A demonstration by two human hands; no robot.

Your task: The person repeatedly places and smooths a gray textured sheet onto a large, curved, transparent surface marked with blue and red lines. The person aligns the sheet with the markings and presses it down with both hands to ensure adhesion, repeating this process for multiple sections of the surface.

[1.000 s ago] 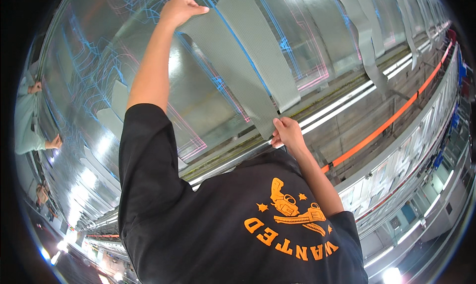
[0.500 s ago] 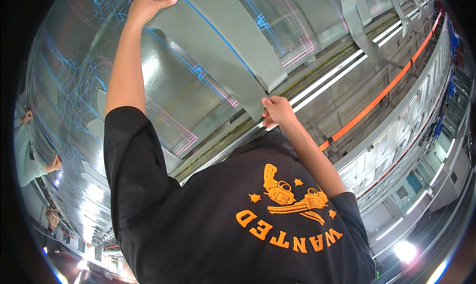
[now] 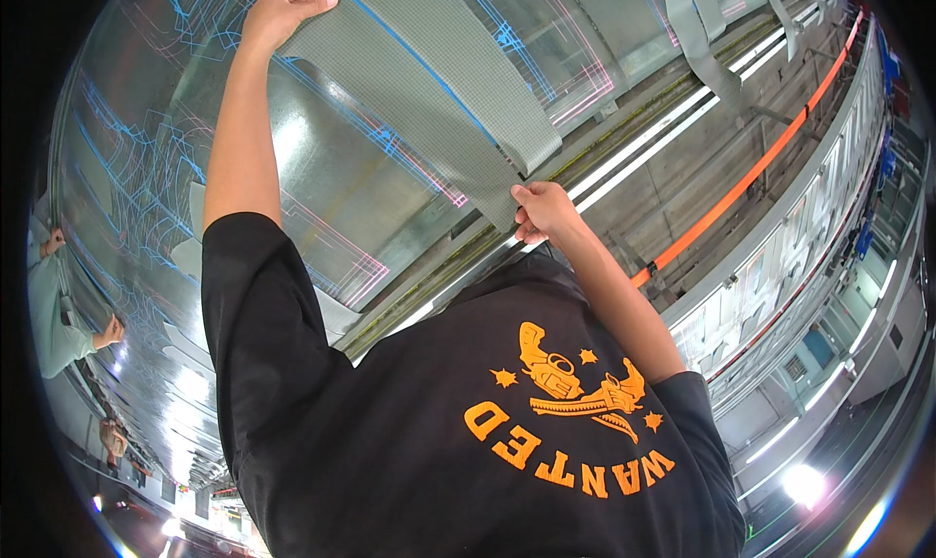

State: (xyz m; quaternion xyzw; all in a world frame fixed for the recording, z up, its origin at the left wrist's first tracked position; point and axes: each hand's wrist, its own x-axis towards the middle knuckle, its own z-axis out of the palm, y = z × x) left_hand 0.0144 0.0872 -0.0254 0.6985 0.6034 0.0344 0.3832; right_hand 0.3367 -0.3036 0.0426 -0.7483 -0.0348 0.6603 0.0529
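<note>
The grey ribbed strip (image 3: 390, 95) lies aslant over the metallic surface (image 3: 336, 192) between both hands: the left hand (image 3: 283, 17) appears to pinch its upper end, while the right hand (image 3: 541, 212) has thumb and fingers closed on its lower end. Uneven pull between these two grips could skew or buckle the strip — its edge would then stray from the blue line (image 3: 444, 86) or ride onto the neighbouring strip (image 3: 483, 80). A slip of the right fingertips, their underside hidden, could let the lower end spring or shift.
</note>
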